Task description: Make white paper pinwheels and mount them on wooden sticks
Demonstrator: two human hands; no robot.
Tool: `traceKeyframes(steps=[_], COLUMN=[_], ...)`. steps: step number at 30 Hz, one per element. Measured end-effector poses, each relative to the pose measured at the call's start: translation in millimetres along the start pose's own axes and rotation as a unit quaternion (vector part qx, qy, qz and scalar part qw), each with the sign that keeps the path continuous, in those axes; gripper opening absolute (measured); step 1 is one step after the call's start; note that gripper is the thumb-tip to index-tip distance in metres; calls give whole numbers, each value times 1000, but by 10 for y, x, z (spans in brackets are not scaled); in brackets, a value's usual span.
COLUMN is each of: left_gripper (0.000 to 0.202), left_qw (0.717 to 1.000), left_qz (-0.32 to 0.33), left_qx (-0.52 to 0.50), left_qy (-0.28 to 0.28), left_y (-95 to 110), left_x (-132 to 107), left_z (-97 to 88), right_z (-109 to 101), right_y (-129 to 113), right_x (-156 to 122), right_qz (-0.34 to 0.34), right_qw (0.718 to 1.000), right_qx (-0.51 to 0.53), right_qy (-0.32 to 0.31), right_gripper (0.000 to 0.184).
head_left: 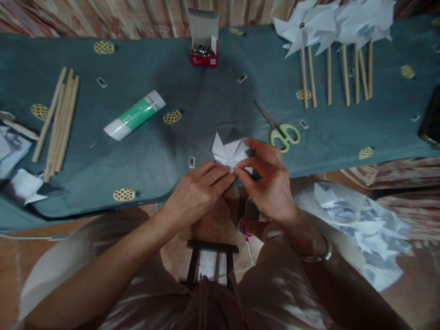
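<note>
A white paper pinwheel (231, 151) with folded, pointed blades is held at the table's near edge, between both hands. My left hand (202, 185) grips its lower left side, the fingers closed and bent over the paper. My right hand (270, 181) pinches near the pinwheel's middle with thumb and forefinger, while another finger touches the upper right blade. Whether a small pin sits in that pinch is hidden. Just beyond my right hand lie scissors (283, 135) with pale green handles, their blades pointing up and left.
A green and white glue tube (134, 115) and a bundle of wooden sticks (62, 123) lie left. An open red box (204, 57) of small metal pieces stands at the back. Several pinwheels on sticks (309, 27) lie back right. A plastic bag (364, 233) of folded paper sits below right.
</note>
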State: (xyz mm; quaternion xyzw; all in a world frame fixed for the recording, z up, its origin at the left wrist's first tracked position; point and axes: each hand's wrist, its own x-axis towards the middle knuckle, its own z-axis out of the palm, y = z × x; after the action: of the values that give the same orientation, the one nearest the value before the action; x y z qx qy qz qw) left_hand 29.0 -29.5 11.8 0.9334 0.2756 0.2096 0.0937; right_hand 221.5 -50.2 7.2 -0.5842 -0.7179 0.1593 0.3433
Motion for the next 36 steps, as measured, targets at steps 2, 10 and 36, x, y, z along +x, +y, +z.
traceKeyframes(steps=[2, 10, 36], left_gripper=[19, 20, 18], left_qw=[1000, 997, 994], left_qz=[-6, -31, -45], left_qx=[-14, -63, -85], left_qy=[1, 22, 59], left_y=[-4, -27, 5], left_x=[-2, -24, -27], left_z=[6, 57, 98], right_z=[6, 16, 35], right_y=[-7, -21, -21], right_x=[1, 14, 8], right_qz=[5, 1, 9], right_qw=[1000, 1000, 1000], right_qx=[-7, -28, -24], right_qy=[1, -1, 7], right_gripper=[13, 12, 8])
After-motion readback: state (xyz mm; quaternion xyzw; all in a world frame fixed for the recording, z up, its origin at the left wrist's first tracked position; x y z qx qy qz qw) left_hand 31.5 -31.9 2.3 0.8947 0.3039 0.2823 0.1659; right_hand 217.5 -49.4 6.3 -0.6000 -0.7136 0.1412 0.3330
